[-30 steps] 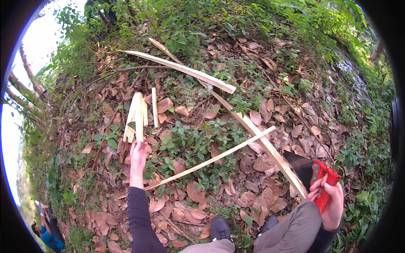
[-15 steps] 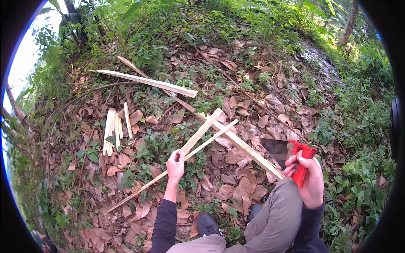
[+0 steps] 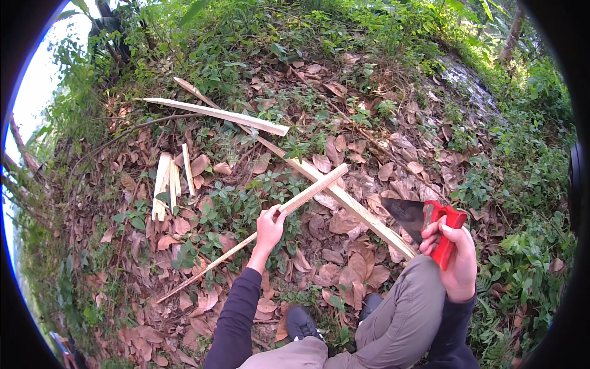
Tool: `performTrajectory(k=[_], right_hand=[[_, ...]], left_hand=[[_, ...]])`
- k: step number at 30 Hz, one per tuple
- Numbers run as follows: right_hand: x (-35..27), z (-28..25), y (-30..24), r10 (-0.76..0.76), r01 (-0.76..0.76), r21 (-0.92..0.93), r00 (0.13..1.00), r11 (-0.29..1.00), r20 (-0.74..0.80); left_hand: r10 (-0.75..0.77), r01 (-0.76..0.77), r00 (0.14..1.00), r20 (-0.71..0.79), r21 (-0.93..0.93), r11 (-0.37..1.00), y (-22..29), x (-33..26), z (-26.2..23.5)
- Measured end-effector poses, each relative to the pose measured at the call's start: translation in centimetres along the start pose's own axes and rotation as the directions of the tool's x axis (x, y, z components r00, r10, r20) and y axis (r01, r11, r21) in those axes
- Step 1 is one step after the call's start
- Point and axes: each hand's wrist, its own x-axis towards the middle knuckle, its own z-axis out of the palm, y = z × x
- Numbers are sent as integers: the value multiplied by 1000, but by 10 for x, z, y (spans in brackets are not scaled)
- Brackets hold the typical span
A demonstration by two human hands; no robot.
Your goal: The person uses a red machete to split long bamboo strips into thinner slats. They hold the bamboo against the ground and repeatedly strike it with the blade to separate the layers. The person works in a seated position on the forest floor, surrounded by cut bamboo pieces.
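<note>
My left hand is closed around the near end of a short pale wooden strip. The strip points away to the right, its far end crossing over a long wooden board. A thin wooden stick runs from the lower left up to my left hand; its upper part is hidden by the hand and strip. In my right hand is the red handle of a handsaw, held beside my bent knee. The saw's dark blade points left, near the long board's close end.
Another pale pointed stake lies across the long board farther off. Several short wood pieces rest at the left. Dry leaves and low plants cover the sloping ground, and my shoes stand close in.
My left hand has moved right and slightly up, swinging the short strip clockwise. The strip now lies in line over the thin stick's upper part. The saw has barely shifted.
</note>
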Motion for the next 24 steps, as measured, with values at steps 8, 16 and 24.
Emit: performTrajectory(k=[8,16,24], right_hand=[[3,1,1,8,-7,-36,1000,999,25],[-5,-5,-3,-19,27,-100,996,995,83],[-18,3,-6,-117,117,-61,993,991,6]], left_hand=[[-1,9,973,230,-37,999,-6,20,-19],[-100,30,821,562,132,991,18,64,-41],[-46,-136,778,626,239,961,27,77,-40]])
